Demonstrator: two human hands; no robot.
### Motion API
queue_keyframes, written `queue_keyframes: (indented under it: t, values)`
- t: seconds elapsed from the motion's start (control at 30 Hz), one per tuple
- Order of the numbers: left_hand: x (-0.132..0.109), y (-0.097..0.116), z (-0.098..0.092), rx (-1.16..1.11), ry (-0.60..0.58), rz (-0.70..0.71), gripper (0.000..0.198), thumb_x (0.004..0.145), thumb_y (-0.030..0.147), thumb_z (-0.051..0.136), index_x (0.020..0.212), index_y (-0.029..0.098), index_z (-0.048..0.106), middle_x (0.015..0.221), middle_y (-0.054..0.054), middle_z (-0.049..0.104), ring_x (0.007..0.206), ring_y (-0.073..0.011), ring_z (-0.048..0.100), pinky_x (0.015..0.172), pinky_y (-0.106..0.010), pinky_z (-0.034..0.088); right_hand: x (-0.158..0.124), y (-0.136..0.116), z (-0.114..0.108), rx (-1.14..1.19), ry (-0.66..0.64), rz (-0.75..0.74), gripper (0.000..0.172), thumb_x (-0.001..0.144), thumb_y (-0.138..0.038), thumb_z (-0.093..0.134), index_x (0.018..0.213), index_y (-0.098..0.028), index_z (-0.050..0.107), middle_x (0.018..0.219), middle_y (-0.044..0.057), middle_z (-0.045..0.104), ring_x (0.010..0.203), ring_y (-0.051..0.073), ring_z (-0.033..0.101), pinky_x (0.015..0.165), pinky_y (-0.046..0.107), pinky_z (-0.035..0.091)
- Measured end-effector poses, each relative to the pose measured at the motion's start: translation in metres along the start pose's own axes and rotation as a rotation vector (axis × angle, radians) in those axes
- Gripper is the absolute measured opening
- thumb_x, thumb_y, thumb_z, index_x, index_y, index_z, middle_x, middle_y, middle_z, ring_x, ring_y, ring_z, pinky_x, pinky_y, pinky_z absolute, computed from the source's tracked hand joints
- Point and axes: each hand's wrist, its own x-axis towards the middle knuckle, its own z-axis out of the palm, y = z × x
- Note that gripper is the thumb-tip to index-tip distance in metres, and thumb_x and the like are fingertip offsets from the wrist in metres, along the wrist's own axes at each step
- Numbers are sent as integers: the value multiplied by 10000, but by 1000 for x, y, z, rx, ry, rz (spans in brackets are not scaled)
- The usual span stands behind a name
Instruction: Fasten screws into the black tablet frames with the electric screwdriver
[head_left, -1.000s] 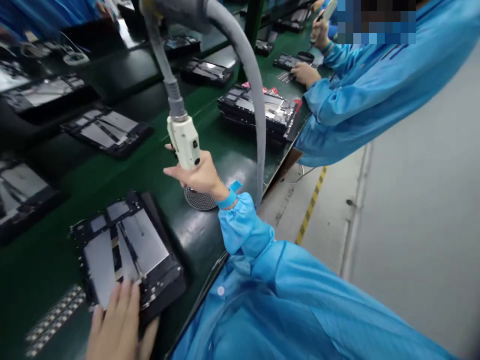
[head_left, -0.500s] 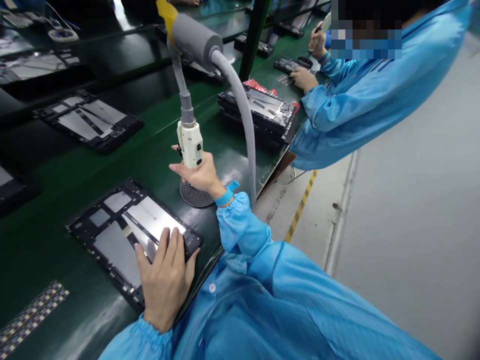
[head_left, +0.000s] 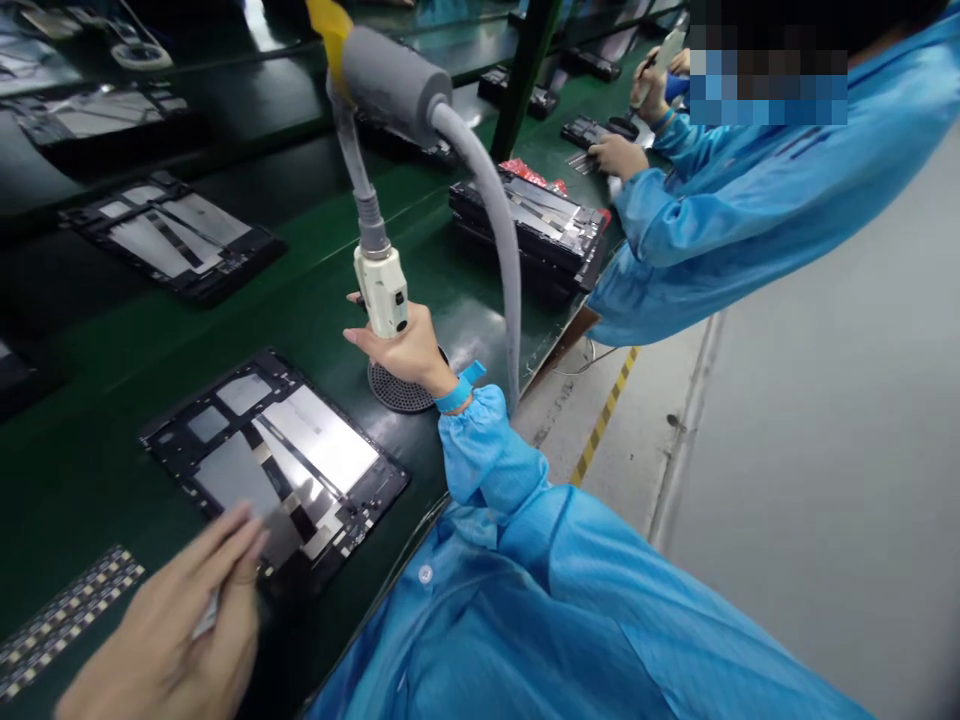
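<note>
An opened tablet housing [head_left: 322,430] lies on the green bench, showing silver plates and dark flex strips. Over its near left corner, my left hand [head_left: 176,625] is closed in a pinch. A thin greyish piece shows between its fingers and another grey patch beyond the fingertips; both are blurred, and I cannot name the piece. Farther off, my right hand [head_left: 409,345], with a blue wristband, is wrapped around a white handheld tool [head_left: 384,290] on a grey cable. Its lower end is hidden by the hand. Beneath that hand sits a round black perforated disc [head_left: 401,388].
A thick grey hose [head_left: 502,230] arches beside my right hand. Stacked tablet housings [head_left: 532,220] stand beyond it, near a co-worker's blue sleeve [head_left: 675,215]. Another housing [head_left: 176,235] lies to the left. Strips of small parts [head_left: 71,615] rest at lower left.
My left hand has come off the tablet housing, where it lay flat, and moved left and down; its fingers are now pinched together. My right hand stays on the white tool.
</note>
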Motion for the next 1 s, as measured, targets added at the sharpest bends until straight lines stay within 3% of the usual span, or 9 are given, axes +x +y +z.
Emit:
queue_keyframes:
  t: [0.1, 0.23, 0.33, 0.43, 0.6, 0.8, 1.0]
  values:
    - [6, -19, -10, 5, 8, -310, 309, 861, 476, 653, 1006, 225, 759, 1081, -67, 717, 849, -268, 675, 673, -399, 498, -2, -24, 6, 74, 9, -44, 365, 777, -341, 758, 1075, -157, 653, 602, -62, 561, 494, 99, 521, 524, 258, 487]
    - [12, -49, -5, -278, -23, -840, 421, 631, 530, 808, 866, 185, 750, 772, -45, 715, 694, -221, 658, 644, -335, 533, -5, -66, 34, 242, -52, -129, 374, 782, -345, 765, 1081, -153, 650, 612, -54, 592, 484, 99, 547, 521, 268, 517]
    - [15, -67, 8, -514, -149, -1037, 482, 584, 535, 831, 877, 163, 743, 737, -56, 714, 687, -199, 664, 654, -287, 534, -14, -92, 68, 327, -177, -134, 383, 763, -356, 786, 1058, -148, 658, 733, -16, 659, 586, 112, 612, 604, 284, 578]
    - [20, -77, 20, -634, -228, -1033, 523, 616, 575, 798, 936, 165, 739, 761, -58, 718, 687, -183, 659, 619, -255, 504, -25, -106, 102, 405, -297, -128, 357, 758, -378, 793, 997, -145, 666, 856, 20, 698, 701, 129, 657, 705, 300, 608]
    - [28, -86, 34, -562, -185, -889, 458, 659, 572, 720, 846, 154, 718, 724, -62, 696, 666, -196, 646, 636, -277, 502, -34, -107, 138, 405, -403, 3, 350, 729, -382, 818, 943, -146, 673, 818, 22, 699, 755, 151, 674, 782, 308, 606]
    - [32, -95, 42, -573, -164, -814, 448, 677, 567, 673, 844, 153, 697, 700, -61, 673, 637, -191, 606, 576, -274, 461, -37, -94, 164, 329, -472, 101, 403, 740, -342, 815, 1071, -160, 676, 730, -15, 664, 691, 135, 647, 718, 283, 589]
    - [45, -97, 35, -772, -326, -879, 424, 633, 485, 743, 820, 120, 635, 654, -58, 646, 619, -196, 641, 507, -262, 522, -44, -85, 176, 258, -508, 141, 411, 761, -318, 794, 1109, -150, 655, 634, -52, 599, 597, 108, 594, 676, 266, 567]
